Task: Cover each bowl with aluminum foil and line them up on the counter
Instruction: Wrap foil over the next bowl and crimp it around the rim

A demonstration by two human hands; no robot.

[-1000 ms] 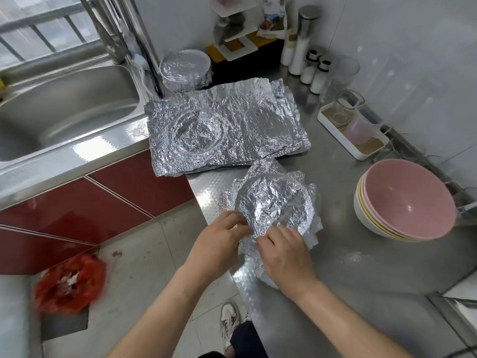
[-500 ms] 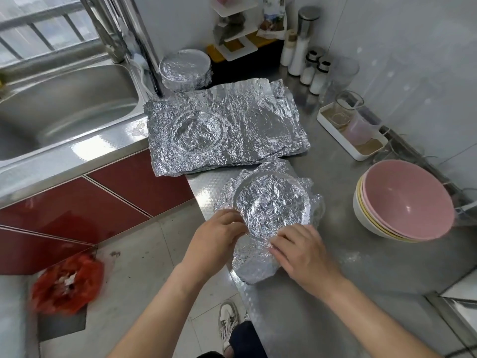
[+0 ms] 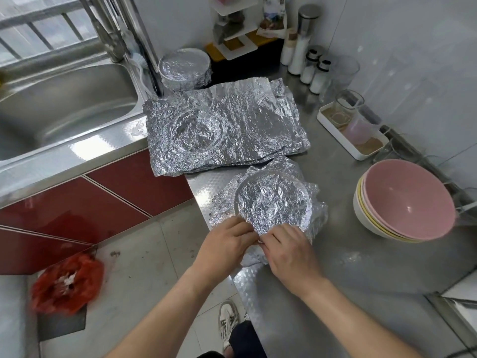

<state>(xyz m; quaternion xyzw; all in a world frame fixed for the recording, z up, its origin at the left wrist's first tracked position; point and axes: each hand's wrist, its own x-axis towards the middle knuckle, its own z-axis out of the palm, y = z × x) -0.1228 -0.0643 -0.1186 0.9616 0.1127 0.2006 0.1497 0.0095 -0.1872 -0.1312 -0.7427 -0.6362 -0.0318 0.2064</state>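
A bowl draped in crinkled aluminum foil [image 3: 273, 202] sits on the steel counter [image 3: 361, 267] near its front edge. My left hand [image 3: 227, 244] and my right hand [image 3: 289, 251] meet at the bowl's near rim, fingers curled, pinching the loose foil there. Behind it lies a stack of flat foil sheets [image 3: 227, 127] with a round bowl imprint. A foil-covered bowl [image 3: 184, 68] stands at the back by the faucet. Uncovered pink and yellow bowls [image 3: 405, 202] are nested at the right.
A steel sink [image 3: 59, 104] is at the left. A white tray with glass cups [image 3: 353, 130] and several shakers [image 3: 312, 71] line the right wall. Below the counter edge are red cabinet fronts, the floor and a red bag [image 3: 67, 285].
My right hand has come back from the right side of the foil to the near rim, meeting the left hand. The foil's near flap is now gathered under both hands.
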